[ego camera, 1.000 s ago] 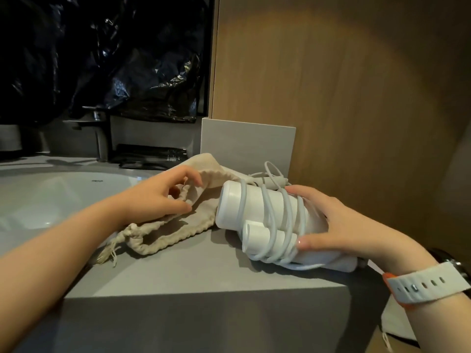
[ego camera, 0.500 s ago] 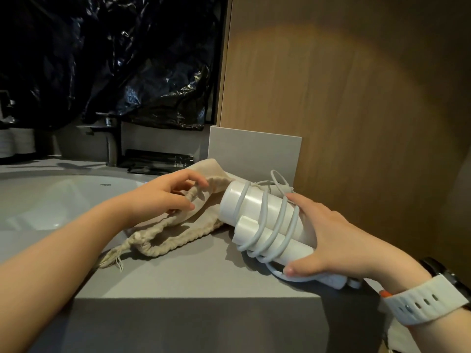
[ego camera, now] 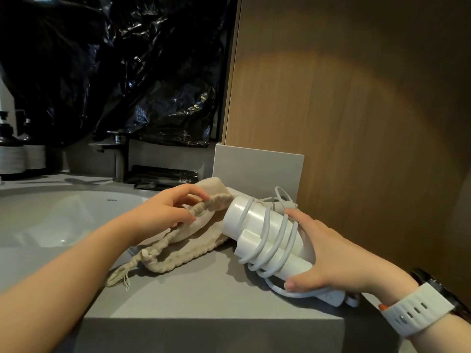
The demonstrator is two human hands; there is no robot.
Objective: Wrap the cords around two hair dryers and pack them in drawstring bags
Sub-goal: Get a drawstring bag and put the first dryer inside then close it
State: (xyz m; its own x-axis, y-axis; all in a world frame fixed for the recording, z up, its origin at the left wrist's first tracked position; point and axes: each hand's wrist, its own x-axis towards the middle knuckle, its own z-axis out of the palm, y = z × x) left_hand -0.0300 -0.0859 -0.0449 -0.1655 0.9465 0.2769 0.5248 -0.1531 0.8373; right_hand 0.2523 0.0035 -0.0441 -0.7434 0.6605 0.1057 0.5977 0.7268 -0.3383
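Fingers [ego camera: 303, 220] and thumb of the right hand [ego camera: 334, 253] are curled round a white, cylindrical plastic hair dryer [ego camera: 257, 225], and it is gripped from the rear. A white perforated watch strap [ego camera: 418, 312] is worn on that wrist. The dryer is held tilted just above the flat grey counter [ego camera: 204, 296], with its handle folded against the barrel. A white rubber cord [ego camera: 280, 240] is wound in several loops round the barrel and handle together. Its white plug [ego camera: 334, 298] is seen lying on the counter under the hand.

The dryer's front end is pointed at the mouth of a beige cloth drawstring bag [ego camera: 193, 240], just beside it and not inside. The bag is spread on the counter, and its frayed beige drawstring tassel [ego camera: 118, 276] is trailed toward the near edge. The gathered rim of the bag is pinched and lifted by the left hand [ego camera: 163, 212], whose fingers are bent round it.

Farther left, a white oval sink basin [ego camera: 51, 220] is set into the counter. Behind the bag, a pale grey upright panel [ego camera: 257, 169] is stood against a brown wooden wall [ego camera: 356, 123]. A metal faucet [ego camera: 119, 159] and dark pump bottles [ego camera: 12, 149] are seen at the back, under crumpled black plastic sheeting [ego camera: 114, 67].
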